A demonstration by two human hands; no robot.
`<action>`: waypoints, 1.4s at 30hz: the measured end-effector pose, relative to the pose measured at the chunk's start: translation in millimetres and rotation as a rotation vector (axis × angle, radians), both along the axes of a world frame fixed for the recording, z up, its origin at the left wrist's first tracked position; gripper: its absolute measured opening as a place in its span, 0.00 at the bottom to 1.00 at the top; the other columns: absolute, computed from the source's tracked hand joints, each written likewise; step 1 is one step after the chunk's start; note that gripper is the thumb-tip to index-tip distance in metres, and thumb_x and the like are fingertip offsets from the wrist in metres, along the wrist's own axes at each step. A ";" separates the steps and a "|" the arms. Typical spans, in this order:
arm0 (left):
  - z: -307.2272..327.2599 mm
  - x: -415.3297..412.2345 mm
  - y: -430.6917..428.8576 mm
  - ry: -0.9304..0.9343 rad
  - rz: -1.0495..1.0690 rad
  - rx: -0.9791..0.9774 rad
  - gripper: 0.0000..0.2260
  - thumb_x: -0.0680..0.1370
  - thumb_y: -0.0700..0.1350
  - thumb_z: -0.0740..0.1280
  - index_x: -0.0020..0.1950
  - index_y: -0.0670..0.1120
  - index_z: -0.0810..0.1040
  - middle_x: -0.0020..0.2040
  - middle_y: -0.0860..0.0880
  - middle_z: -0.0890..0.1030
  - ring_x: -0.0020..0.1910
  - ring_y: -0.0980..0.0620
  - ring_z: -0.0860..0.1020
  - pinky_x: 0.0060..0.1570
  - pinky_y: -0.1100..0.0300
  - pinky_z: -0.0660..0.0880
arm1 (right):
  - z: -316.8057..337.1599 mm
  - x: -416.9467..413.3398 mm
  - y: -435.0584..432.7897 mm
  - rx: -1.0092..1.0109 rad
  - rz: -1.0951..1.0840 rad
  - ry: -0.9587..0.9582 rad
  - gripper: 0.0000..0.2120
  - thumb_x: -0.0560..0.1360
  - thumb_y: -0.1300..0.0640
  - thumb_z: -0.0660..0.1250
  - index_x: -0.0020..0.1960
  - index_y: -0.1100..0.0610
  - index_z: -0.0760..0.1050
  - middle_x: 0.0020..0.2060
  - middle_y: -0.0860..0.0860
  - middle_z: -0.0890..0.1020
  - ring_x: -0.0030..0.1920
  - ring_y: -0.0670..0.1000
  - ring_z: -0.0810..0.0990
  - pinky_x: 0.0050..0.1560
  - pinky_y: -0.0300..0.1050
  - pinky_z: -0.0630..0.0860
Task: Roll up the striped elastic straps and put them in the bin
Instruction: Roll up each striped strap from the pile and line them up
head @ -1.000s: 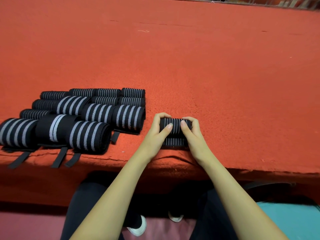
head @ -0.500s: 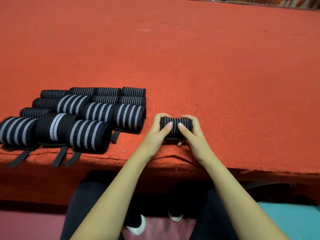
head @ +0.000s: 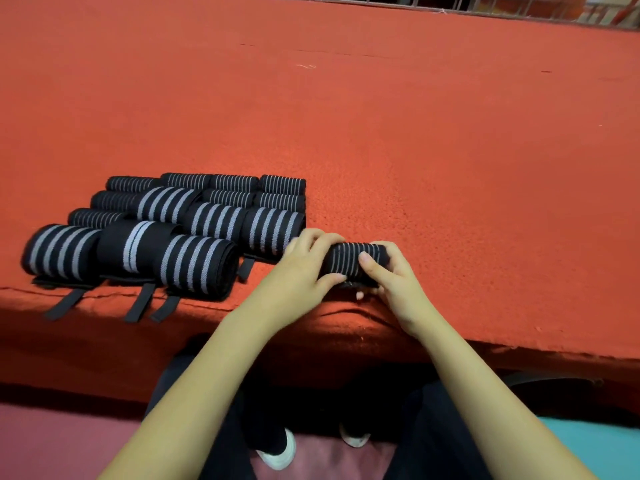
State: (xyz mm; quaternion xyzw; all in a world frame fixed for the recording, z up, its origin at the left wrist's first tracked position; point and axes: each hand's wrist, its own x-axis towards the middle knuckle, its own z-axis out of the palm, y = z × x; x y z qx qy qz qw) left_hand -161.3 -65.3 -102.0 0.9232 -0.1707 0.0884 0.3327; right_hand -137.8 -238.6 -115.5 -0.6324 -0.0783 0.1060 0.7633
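Nearest, at the bottom edge: two white shoe tips (head: 277, 452) between dark trousers (head: 433, 427), both largely hidden by the bare forearms. At lower right, a teal patch (head: 595, 448), cut off by the frame (impossible to say what).

Next, at the near edge of the red table (head: 450, 168): one thin-striped roll (head: 349, 259), lying crosswise, gripped at both ends. At its left end, the left hand (head: 298, 271), curled over it with fingers on top and thumb in front. At its right end, the right hand (head: 394, 282), wrapped round it with the thumb pressed on the front face and one fingertip peeping out below. Underside and both ends of the roll hidden by fingers; hard to tell whether resting on the cloth or held just above it.

Just left of the left hand, a pack of finished rolls (head: 197, 268), touching one another. Counted: six wide-striped in the two nearer rows, one showing only a single pale band. Eight thin-striped behind and at the left, partly hidden by the wider ones, so that count unsure. Four black tabs (head: 139, 303) sticking out from beneath, three drooping over the table edge.

Farther back, red cloth with one pale thread (head: 306, 66). At the very top, blurred railings (head: 519, 8), cut off.
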 end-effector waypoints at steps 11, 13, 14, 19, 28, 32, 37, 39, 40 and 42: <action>22.4 -31.5 89.1 -0.141 0.048 0.583 0.19 0.70 0.50 0.74 0.58 0.46 0.76 0.53 0.51 0.79 0.60 0.47 0.73 0.71 0.46 0.53 | -0.4 -12.5 60.6 -0.552 0.242 -0.269 0.11 0.75 0.51 0.70 0.54 0.52 0.72 0.43 0.47 0.77 0.38 0.44 0.75 0.42 0.40 0.73; 18.1 -32.2 96.3 -0.150 0.046 0.605 0.20 0.69 0.50 0.75 0.58 0.46 0.77 0.53 0.51 0.79 0.59 0.46 0.74 0.70 0.44 0.54 | 0.1 -11.7 60.8 -0.817 0.220 -0.475 0.17 0.74 0.48 0.70 0.60 0.51 0.73 0.50 0.46 0.75 0.47 0.44 0.74 0.51 0.41 0.71; 16.3 -31.9 98.0 -0.156 0.049 0.608 0.20 0.69 0.50 0.75 0.58 0.47 0.77 0.53 0.52 0.79 0.59 0.47 0.74 0.70 0.44 0.55 | 2.5 -11.7 60.4 -0.883 0.214 -0.542 0.20 0.74 0.48 0.70 0.63 0.52 0.72 0.52 0.46 0.73 0.50 0.44 0.72 0.53 0.41 0.70; 11.6 -28.2 101.1 -0.214 0.067 0.633 0.23 0.65 0.51 0.79 0.57 0.47 0.79 0.52 0.50 0.79 0.54 0.45 0.77 0.63 0.44 0.68 | 9.3 -13.5 57.5 -0.946 0.235 -0.613 0.25 0.73 0.49 0.70 0.67 0.51 0.66 0.60 0.45 0.74 0.53 0.45 0.73 0.55 0.44 0.72; 12.5 -21.5 101.1 -0.212 0.100 0.613 0.22 0.66 0.48 0.79 0.57 0.45 0.79 0.50 0.48 0.80 0.52 0.43 0.77 0.52 0.46 0.75 | -0.6 -7.8 61.4 -0.874 0.142 -0.666 0.20 0.73 0.49 0.71 0.61 0.52 0.71 0.53 0.43 0.66 0.40 0.45 0.73 0.47 0.48 0.76; 17.4 -16.9 98.9 -0.172 0.121 0.615 0.21 0.71 0.49 0.75 0.62 0.46 0.77 0.57 0.48 0.78 0.59 0.44 0.74 0.53 0.48 0.72 | -5.3 -3.8 63.0 -0.846 0.099 -0.623 0.20 0.72 0.47 0.72 0.60 0.50 0.71 0.51 0.43 0.65 0.38 0.46 0.73 0.45 0.51 0.77; 18.8 -15.8 98.6 -0.156 0.139 0.639 0.20 0.72 0.50 0.74 0.62 0.47 0.77 0.57 0.49 0.79 0.58 0.44 0.75 0.53 0.48 0.72 | -12.4 -3.7 61.7 -0.788 0.094 -0.587 0.21 0.73 0.47 0.71 0.64 0.47 0.72 0.49 0.44 0.66 0.38 0.41 0.70 0.50 0.48 0.76; 15.2 -16.1 99.6 -0.161 0.145 0.643 0.20 0.68 0.48 0.78 0.57 0.46 0.79 0.52 0.48 0.81 0.53 0.43 0.77 0.48 0.48 0.74 | -14.4 -4.9 60.2 -0.779 0.096 -0.577 0.22 0.73 0.47 0.71 0.65 0.46 0.71 0.49 0.44 0.66 0.39 0.40 0.70 0.51 0.46 0.75; 14.3 -16.2 99.9 -0.160 0.152 0.641 0.20 0.67 0.48 0.78 0.56 0.46 0.80 0.51 0.48 0.81 0.52 0.43 0.78 0.48 0.48 0.75 | -14.4 -5.1 59.9 -0.777 0.097 -0.581 0.22 0.73 0.47 0.71 0.66 0.46 0.71 0.49 0.44 0.66 0.39 0.39 0.70 0.51 0.45 0.75; 14.7 -16.8 98.6 -0.164 0.161 0.640 0.20 0.67 0.48 0.78 0.57 0.46 0.80 0.51 0.48 0.81 0.54 0.44 0.78 0.50 0.47 0.74 | -14.4 -5.6 60.0 -0.780 0.105 -0.589 0.23 0.74 0.46 0.70 0.67 0.47 0.70 0.49 0.43 0.66 0.40 0.39 0.70 0.51 0.45 0.75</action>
